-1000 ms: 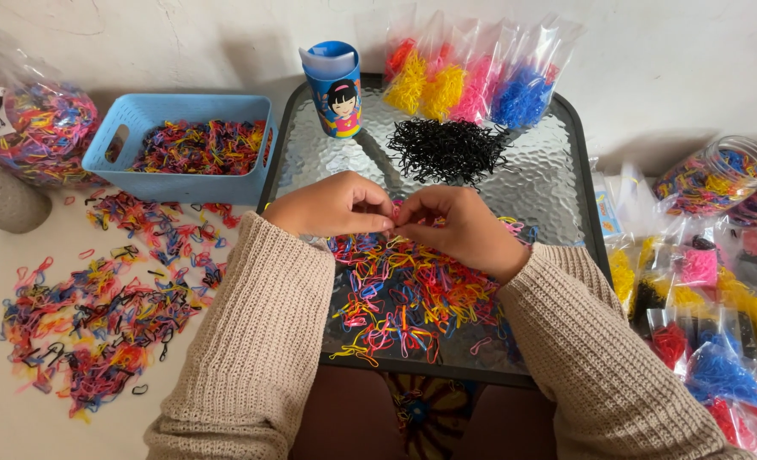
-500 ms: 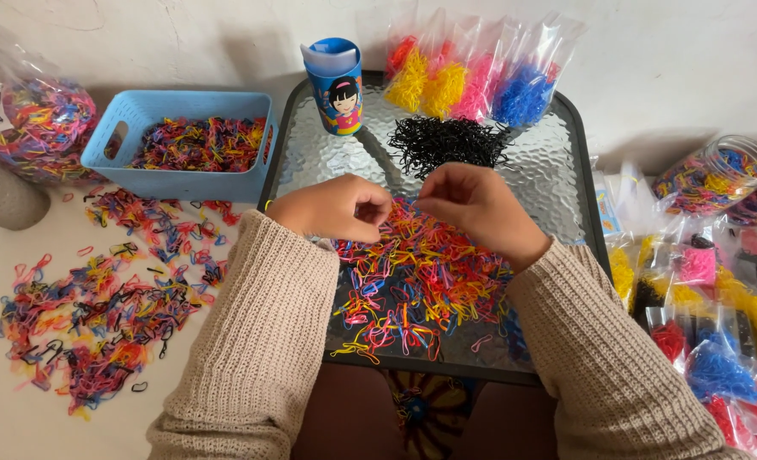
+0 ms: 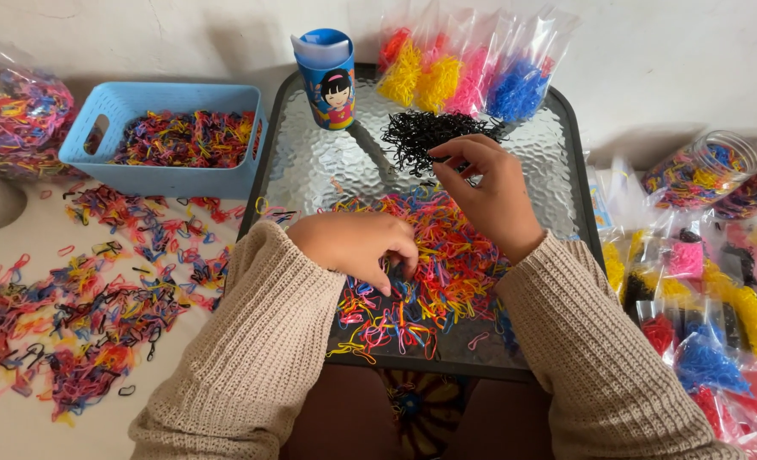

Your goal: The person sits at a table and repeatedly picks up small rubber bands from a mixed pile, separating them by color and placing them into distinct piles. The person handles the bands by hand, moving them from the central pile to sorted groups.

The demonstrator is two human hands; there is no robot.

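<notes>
A heap of mixed elastic bands (image 3: 434, 255), red, pink, yellow, blue and orange, covers the clear dimpled glass tray (image 3: 319, 162) with its black rim. At twelve o'clock lies a black band pile (image 3: 430, 132). At eleven stands a blue cup (image 3: 327, 81) with a cartoon figure. At ten, a pale blue basket (image 3: 153, 175). Both sleeves (image 3: 251, 358) are beige knit.

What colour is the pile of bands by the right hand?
Black, in the head view, just beyond the right hand.
</notes>
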